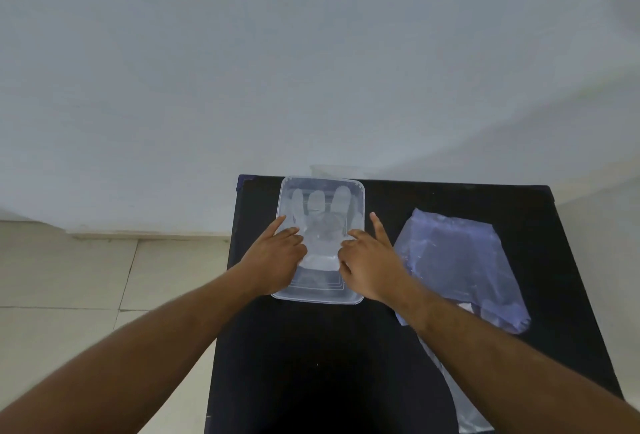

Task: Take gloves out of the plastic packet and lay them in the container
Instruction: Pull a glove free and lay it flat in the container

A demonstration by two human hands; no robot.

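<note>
I see a clear plastic container (320, 289) near the far left corner of the black tabletop (346, 364), a translucent glove (320, 215) lying flat inside; my left hand (277, 255) and right hand (372, 260) rest on its two sides, fingers loosely spread, pressing the glove down; the bluish plastic packet (460, 257) lies just right of it.

Soft, dim, even light; slight blur throughout, wide-angle bending at edges, no harsh shadows.
</note>
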